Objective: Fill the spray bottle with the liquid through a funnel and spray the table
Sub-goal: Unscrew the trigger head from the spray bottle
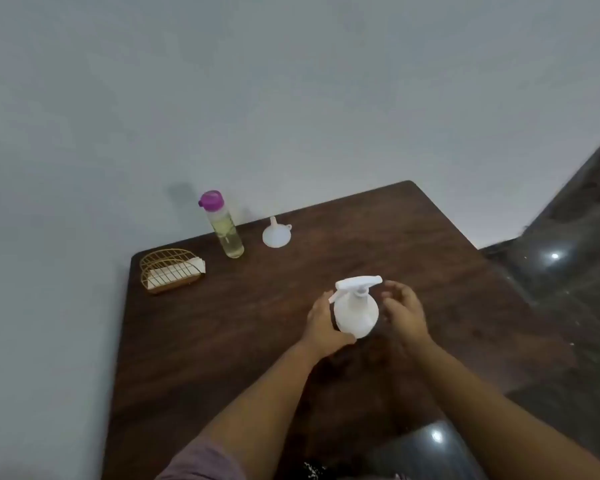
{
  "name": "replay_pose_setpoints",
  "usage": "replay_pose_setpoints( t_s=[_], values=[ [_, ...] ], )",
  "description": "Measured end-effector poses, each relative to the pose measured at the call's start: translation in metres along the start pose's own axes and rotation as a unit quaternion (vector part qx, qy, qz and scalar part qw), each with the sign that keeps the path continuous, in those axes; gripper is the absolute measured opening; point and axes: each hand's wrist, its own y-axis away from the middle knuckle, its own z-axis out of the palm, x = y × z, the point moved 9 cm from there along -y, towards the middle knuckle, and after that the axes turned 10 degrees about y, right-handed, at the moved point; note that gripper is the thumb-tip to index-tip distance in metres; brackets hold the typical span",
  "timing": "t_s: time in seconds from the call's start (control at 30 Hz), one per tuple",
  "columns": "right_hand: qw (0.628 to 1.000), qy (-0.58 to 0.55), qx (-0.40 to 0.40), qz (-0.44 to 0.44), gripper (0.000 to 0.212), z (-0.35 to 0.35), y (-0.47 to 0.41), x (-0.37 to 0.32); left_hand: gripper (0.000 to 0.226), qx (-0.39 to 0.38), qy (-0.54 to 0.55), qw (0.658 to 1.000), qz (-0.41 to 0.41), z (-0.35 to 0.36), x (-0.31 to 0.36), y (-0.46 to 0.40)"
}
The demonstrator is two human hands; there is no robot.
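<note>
A white spray bottle (355, 313) with its trigger head screwed on stands upright near the middle of the dark wooden table (257, 341). My left hand (321, 322) wraps around the bottle's body from the left. Just right of the bottle, my right hand (404, 311) hovers with curled, parted fingers and holds nothing. A clear bottle of yellowish liquid (224, 225) with a purple cap stands at the far edge. A small white funnel (276, 233) lies mouth down to its right.
A gold wire holder with white napkins (170, 270) sits at the table's far left corner. A pale wall runs behind and to the left. Dark glossy floor (568, 271) lies to the right of the table.
</note>
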Motion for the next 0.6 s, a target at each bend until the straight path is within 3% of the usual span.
replay_pose_setpoints(
  t_s=[0.07,0.17,0.3,0.4,0.6],
  values=[
    [0.993,0.108,-0.018,-0.041,0.036,0.016,0.003,-0.009,0.093,0.036,-0.011,0.996,0.084,0.001,0.020,-0.005],
    [0.985,0.150,-0.019,-0.088,0.050,0.033,0.006,-0.019,0.071,0.058,-0.024,0.989,0.136,0.005,0.038,-0.013],
    [0.989,0.116,0.005,-0.090,0.046,0.028,0.001,-0.022,0.033,-0.025,-0.038,0.988,0.146,0.017,0.037,-0.025],
    [0.984,0.130,0.026,-0.118,0.033,0.026,-0.002,-0.025,0.029,-0.032,-0.046,0.985,0.164,0.021,0.035,-0.028],
    [0.965,0.153,0.031,-0.211,0.029,0.023,-0.003,-0.033,0.034,-0.055,-0.058,0.982,0.171,0.024,0.034,-0.031]
  ],
)
